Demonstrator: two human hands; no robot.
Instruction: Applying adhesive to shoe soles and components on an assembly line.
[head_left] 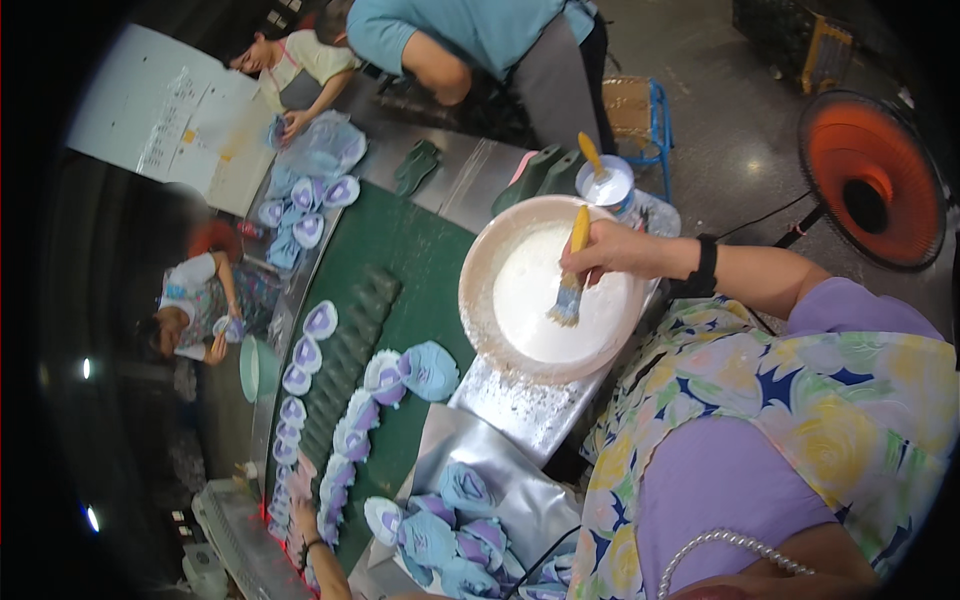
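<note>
My right hand [600, 252] grips a paintbrush [577, 235] by its yellow handle. Its bristles, coated whitish, point down over a wide pale basin [480, 318] of white liquid [525, 285]. At the lower left, my left hand [301, 515] stretches out over the green belt [425, 240], beside rows of light-blue and purple shoe uppers [356, 412]. Its fingers are small and partly lost among the shoe parts, so their grip is unclear. Dark green ridged shoe soles [350, 345] lie in a line between the two rows.
More uppers [467, 487] pile on a silvery sheet [510, 455]. A tub [612, 187] holding another brush [590, 150] stands beyond the basin. Dark soles [417, 167] lie on the metal edge. Co-workers [185, 290] work across the belt. An orange-glowing heater [870, 180] stands at right.
</note>
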